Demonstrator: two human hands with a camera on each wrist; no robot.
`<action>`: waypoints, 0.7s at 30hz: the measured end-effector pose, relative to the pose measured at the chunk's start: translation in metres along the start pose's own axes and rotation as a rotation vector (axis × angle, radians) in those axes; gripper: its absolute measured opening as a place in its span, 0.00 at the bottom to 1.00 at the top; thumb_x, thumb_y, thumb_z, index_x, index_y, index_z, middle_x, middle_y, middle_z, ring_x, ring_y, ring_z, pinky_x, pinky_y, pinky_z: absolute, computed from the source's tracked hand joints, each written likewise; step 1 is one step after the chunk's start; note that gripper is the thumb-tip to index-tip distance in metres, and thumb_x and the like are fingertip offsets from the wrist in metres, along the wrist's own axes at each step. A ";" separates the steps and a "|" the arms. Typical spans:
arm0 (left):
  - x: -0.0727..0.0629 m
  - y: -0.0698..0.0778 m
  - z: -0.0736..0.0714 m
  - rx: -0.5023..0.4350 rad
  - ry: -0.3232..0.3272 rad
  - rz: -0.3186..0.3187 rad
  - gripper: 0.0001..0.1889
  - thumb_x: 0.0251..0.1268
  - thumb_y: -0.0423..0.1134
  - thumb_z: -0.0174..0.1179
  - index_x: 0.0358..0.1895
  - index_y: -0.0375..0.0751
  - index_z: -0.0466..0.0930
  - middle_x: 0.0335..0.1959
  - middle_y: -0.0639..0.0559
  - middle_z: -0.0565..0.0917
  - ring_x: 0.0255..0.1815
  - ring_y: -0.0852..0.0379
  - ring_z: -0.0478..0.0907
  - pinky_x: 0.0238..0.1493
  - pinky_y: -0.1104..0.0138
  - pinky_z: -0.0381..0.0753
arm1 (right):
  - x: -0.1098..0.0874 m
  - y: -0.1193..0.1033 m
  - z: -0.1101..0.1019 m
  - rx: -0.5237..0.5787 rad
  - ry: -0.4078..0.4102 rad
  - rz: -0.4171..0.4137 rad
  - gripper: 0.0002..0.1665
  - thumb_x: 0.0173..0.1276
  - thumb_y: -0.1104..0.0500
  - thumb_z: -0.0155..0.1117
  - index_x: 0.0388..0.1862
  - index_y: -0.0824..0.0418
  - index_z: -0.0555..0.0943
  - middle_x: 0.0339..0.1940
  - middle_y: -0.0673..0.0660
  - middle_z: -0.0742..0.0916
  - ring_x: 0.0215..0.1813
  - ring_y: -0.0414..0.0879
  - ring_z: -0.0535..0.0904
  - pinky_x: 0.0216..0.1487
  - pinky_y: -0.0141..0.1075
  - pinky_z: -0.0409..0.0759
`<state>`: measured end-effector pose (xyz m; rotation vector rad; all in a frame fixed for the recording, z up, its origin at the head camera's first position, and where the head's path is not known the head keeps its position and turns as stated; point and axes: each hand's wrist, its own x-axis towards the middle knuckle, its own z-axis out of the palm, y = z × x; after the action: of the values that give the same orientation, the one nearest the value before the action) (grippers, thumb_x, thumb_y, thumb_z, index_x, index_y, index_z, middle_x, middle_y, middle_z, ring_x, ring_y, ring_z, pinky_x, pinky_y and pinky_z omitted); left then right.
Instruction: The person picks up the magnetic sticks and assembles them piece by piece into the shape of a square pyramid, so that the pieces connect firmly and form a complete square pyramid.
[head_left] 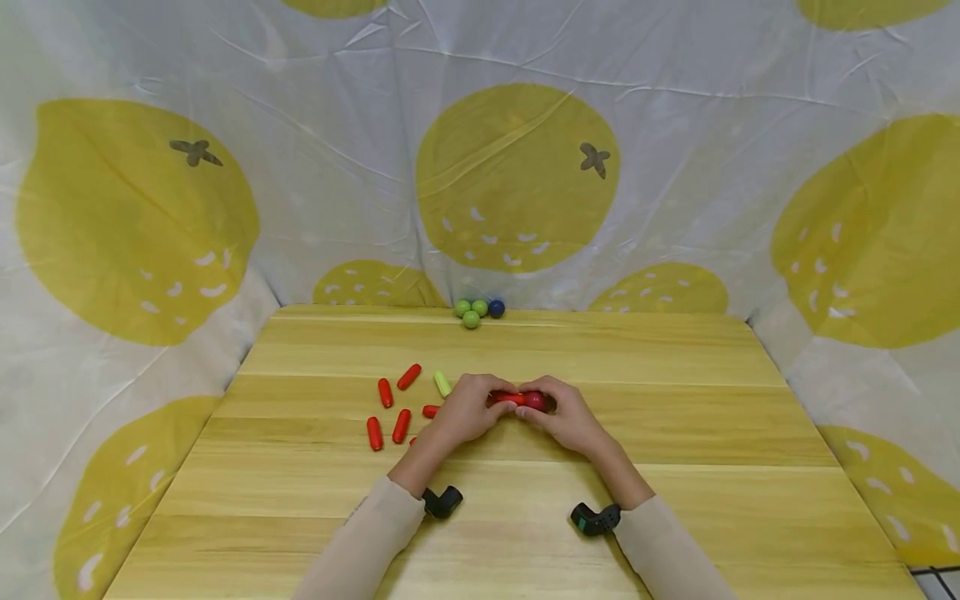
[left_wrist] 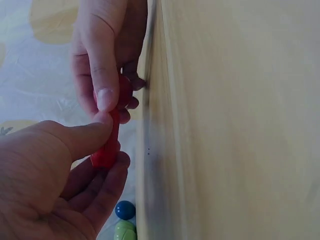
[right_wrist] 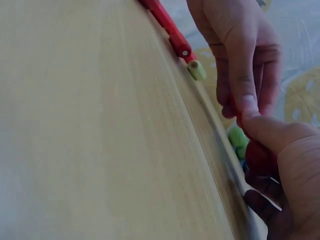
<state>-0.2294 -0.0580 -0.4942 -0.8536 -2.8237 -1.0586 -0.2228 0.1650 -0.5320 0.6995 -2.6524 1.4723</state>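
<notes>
Both hands meet over the middle of the table. My left hand pinches a short red rod between thumb and fingers. A darker red ball sits in the curled fingers and thumb of my right hand. The rod's right end meets the ball, and the two form one line in the head view; the fingertips of both hands cover the joint. Just left of my left hand lie a light green rod and a red rod, partly hidden by that hand.
Several more red rods lie scattered on the left of the wooden table. At the back edge, several green balls cluster beside a dark blue ball. A lemon-print cloth hangs behind and at both sides.
</notes>
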 end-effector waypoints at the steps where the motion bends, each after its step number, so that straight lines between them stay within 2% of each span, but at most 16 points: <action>1: 0.000 0.000 0.000 -0.009 0.007 -0.005 0.12 0.69 0.42 0.69 0.53 0.46 0.90 0.49 0.52 0.91 0.52 0.56 0.86 0.55 0.62 0.86 | 0.000 0.000 0.000 -0.008 0.004 0.001 0.17 0.69 0.50 0.74 0.55 0.50 0.86 0.52 0.48 0.88 0.53 0.44 0.83 0.52 0.35 0.83; 8: -0.002 -0.002 0.000 -0.087 0.049 -0.070 0.11 0.68 0.39 0.70 0.50 0.44 0.90 0.46 0.52 0.91 0.45 0.59 0.87 0.49 0.66 0.87 | 0.002 0.003 0.000 -0.039 0.035 -0.001 0.15 0.69 0.52 0.73 0.53 0.51 0.87 0.50 0.49 0.88 0.52 0.44 0.83 0.53 0.37 0.82; 14: -0.002 -0.004 -0.005 -0.084 0.062 -0.086 0.15 0.68 0.44 0.71 0.52 0.40 0.89 0.47 0.49 0.91 0.46 0.57 0.88 0.49 0.64 0.87 | 0.003 0.004 0.003 -0.054 0.047 -0.013 0.14 0.69 0.51 0.73 0.52 0.50 0.88 0.50 0.48 0.88 0.54 0.45 0.83 0.57 0.41 0.82; 18: 0.003 -0.004 -0.018 -0.102 0.059 -0.097 0.19 0.68 0.46 0.71 0.54 0.36 0.88 0.50 0.44 0.90 0.50 0.51 0.87 0.53 0.59 0.88 | 0.002 0.003 0.002 -0.059 0.059 0.015 0.13 0.69 0.52 0.74 0.51 0.50 0.88 0.50 0.48 0.88 0.54 0.45 0.83 0.57 0.42 0.82; 21: 0.009 -0.007 -0.034 -0.097 0.058 -0.132 0.21 0.68 0.47 0.71 0.56 0.36 0.87 0.53 0.43 0.89 0.52 0.48 0.87 0.55 0.56 0.87 | 0.002 0.002 0.002 -0.063 0.058 0.021 0.14 0.69 0.52 0.74 0.52 0.50 0.88 0.51 0.49 0.88 0.53 0.46 0.82 0.57 0.43 0.81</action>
<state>-0.2462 -0.0790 -0.4708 -0.6382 -2.8346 -1.2238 -0.2252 0.1636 -0.5341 0.6170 -2.6579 1.3842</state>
